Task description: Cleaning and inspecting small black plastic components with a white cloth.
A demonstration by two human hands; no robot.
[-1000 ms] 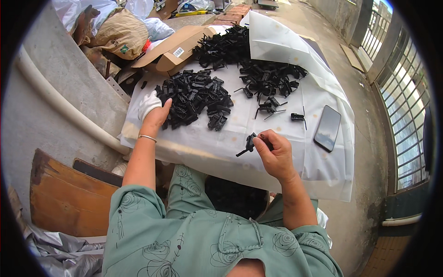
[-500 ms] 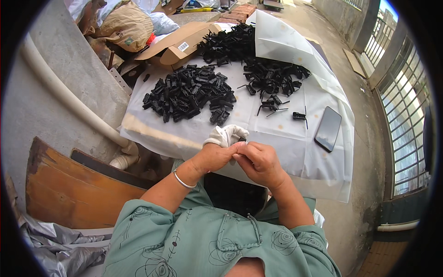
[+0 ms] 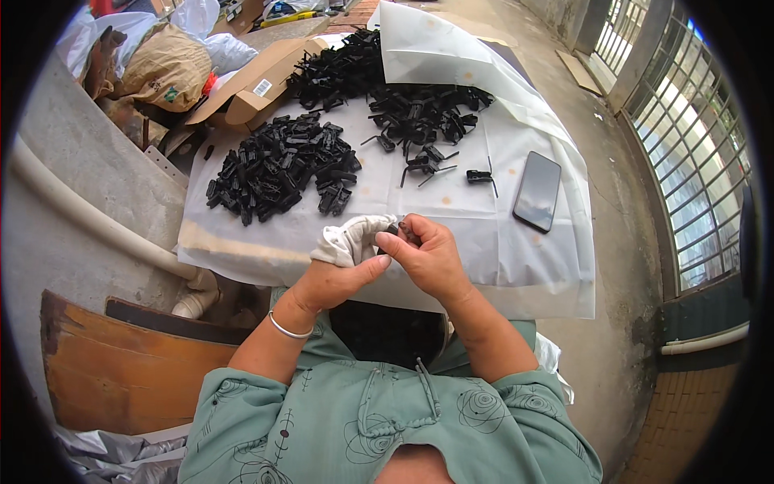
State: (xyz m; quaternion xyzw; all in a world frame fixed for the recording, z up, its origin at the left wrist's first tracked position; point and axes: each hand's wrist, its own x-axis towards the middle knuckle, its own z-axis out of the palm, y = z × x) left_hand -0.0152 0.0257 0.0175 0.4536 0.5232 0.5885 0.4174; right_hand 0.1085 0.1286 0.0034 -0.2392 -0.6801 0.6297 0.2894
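Daylight falls on a grey wall (image 3: 89, 145), concrete floor (image 3: 621, 242) and barred window (image 3: 685, 153).

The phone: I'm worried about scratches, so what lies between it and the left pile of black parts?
In the head view: a lone black part near the phone, then a loose cluster nearer the left pile.

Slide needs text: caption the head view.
Part-gloved left hand and bare right hand at a small black part, heaped black parts beyond.

Black part (image 3: 392, 231), seemingly between hands (image 3: 426, 252)
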